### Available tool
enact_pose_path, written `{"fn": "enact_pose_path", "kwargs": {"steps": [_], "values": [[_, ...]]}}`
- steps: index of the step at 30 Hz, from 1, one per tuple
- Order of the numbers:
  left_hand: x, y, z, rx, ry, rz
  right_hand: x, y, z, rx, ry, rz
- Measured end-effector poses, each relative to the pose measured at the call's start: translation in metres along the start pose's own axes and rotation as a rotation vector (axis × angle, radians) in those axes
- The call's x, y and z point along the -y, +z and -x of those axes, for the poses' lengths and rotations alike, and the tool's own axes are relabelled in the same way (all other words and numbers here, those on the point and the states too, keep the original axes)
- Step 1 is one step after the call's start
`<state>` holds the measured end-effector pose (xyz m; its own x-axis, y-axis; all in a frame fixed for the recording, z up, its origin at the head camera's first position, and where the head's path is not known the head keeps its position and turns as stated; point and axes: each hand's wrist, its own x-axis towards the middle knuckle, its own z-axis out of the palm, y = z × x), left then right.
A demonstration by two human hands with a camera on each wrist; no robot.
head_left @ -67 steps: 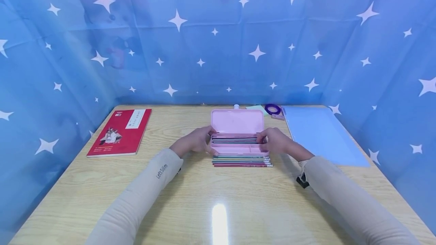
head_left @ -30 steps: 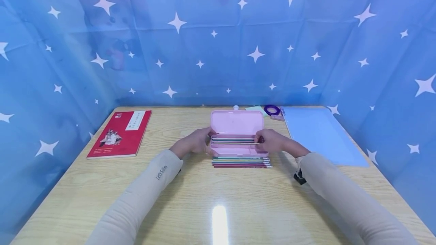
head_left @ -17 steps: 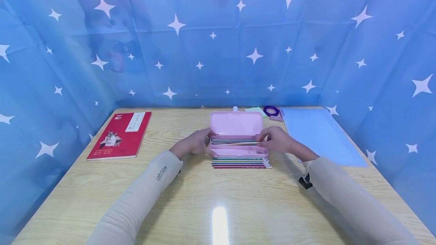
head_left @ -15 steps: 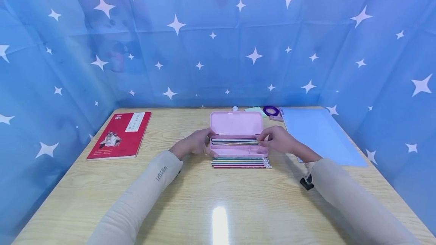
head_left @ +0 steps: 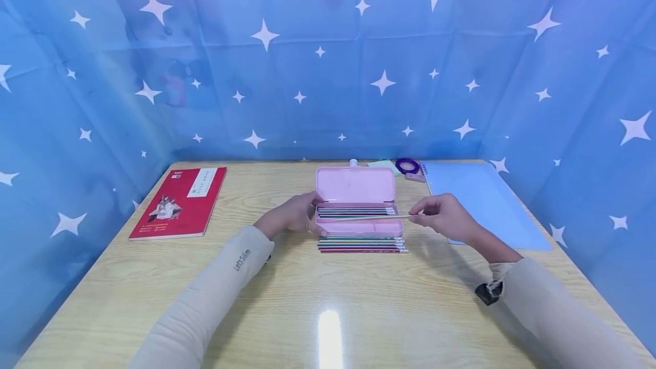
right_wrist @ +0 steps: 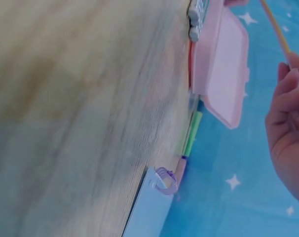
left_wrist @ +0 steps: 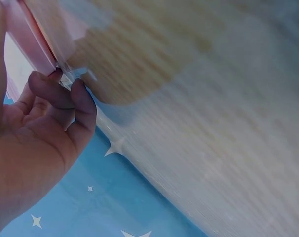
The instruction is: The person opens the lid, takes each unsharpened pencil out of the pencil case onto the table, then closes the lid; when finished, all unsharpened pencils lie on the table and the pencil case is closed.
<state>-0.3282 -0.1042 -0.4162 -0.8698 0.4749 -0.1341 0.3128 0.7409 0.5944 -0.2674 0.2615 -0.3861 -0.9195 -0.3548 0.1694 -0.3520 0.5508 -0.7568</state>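
Note:
A pink pencil case [head_left: 345, 227] stands with its lid raised at the back middle of the table. My left hand [head_left: 296, 213] grips its left end, thumb at the front and fingers behind. Between the thumb and fingertips of my right hand [head_left: 445, 218] is the right end of a yellowish pencil [right_wrist: 275, 24], which slants over the case's front part. Several dark pencils [head_left: 353, 211] lie side by side in the rear compartment, eraser ends to the right. Just in front of the case, several coloured pencils [head_left: 361, 244] form a row on the tabletop.
A red book [head_left: 179, 204] lies at the left. A light blue spiral pad [head_left: 487, 201] covers the back right. Behind the case's right side are a purple tape ring [head_left: 407, 165], a small pink block [head_left: 415, 177] and green paper [head_left: 383, 165]. Starry blue curtains border the table.
My right hand has drawn back to the right out of the case with the pencil in its fingertips, baring the dark pencils' eraser ends. The left hand keeps its grip on the case.

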Motion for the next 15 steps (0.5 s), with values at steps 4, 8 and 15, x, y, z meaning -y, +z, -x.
{"fn": "enact_pose_path", "kwargs": {"steps": [4, 8, 15], "values": [[0.0, 0.0, 0.003, 0.006, -0.005, 0.002, 0.006, 0.007, 0.012, 0.05, -0.062, -0.041], [0.001, 0.0, 0.004, 0.001, 0.013, -0.003, 0.012, 0.016, 0.021, 0.097, -0.1, -0.027], [0.001, 0.0, 0.0, -0.003, 0.034, -0.009, 0.015, 0.026, 0.03, 0.136, -0.099, 0.032]]}}
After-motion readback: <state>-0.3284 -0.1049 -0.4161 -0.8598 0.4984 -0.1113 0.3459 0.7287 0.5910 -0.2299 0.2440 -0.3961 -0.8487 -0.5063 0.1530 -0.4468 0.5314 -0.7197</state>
